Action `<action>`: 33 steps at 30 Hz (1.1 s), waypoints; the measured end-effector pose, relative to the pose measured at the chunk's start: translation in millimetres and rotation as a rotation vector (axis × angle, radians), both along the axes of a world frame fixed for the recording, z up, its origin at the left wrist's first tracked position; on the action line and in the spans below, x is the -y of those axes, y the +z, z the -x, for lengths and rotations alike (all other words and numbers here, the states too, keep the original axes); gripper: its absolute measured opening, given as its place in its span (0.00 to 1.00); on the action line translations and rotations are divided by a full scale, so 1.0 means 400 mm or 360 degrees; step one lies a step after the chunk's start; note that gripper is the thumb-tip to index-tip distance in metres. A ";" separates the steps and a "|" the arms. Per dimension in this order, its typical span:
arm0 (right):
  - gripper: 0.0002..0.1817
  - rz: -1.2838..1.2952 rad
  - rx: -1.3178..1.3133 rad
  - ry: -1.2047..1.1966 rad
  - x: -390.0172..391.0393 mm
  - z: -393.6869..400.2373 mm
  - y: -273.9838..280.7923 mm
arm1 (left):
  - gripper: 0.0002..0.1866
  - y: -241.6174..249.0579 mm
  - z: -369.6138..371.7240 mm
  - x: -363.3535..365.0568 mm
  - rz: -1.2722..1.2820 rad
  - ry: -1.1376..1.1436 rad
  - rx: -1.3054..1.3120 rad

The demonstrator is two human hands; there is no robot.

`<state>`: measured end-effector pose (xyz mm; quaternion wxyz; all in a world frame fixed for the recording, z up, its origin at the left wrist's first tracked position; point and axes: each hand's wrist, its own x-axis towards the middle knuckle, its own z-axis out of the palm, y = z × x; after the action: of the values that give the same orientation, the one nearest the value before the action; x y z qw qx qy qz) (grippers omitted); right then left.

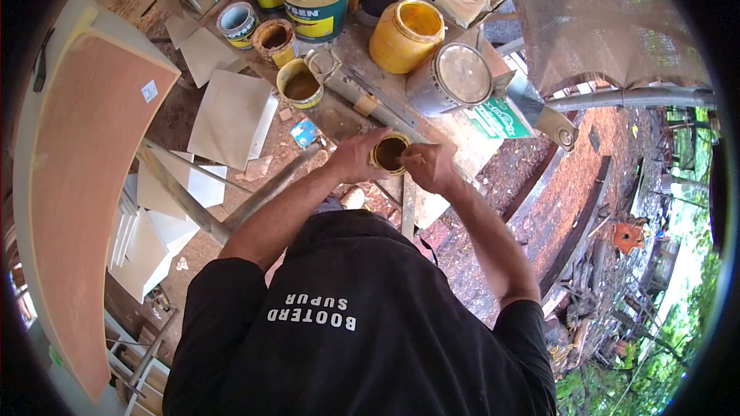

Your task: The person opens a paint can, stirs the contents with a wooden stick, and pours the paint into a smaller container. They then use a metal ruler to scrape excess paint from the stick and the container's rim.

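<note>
My left hand (357,157) is wrapped round the side of a small can (378,170) with dark brown liquid inside, held near the table's front edge. At the can's right rim, my right hand (429,166) has its fingers curled together over the opening. Whatever those fingers grip, if anything, is too small or hidden to make out. Just beyond the hands stands a yellowish can (301,97) of brown liquid, and a blue packet (304,132) lies left of them.
Paint cans crowd the table's far side: a large green-and-gold can (314,21), a yellow tub (401,45) and a grey lidded can (451,81). Metal tubes (370,110) lie across the table. Pale panels (230,119) and a large curved wooden panel (81,154) stand left.
</note>
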<state>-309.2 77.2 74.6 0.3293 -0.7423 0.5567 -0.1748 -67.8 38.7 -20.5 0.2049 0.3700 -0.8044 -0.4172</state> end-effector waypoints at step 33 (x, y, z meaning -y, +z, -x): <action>0.08 0.0079 0.0022 0.0074 -0.002 0.000 -0.019 | 0.60 -0.001 0.001 0.002 -0.0032 -0.0014 -0.0004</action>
<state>-309.3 78.1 67.2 0.3187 -0.7619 0.5325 -0.1857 -68.2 38.1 -21.0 0.2005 0.3680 -0.8014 -0.4267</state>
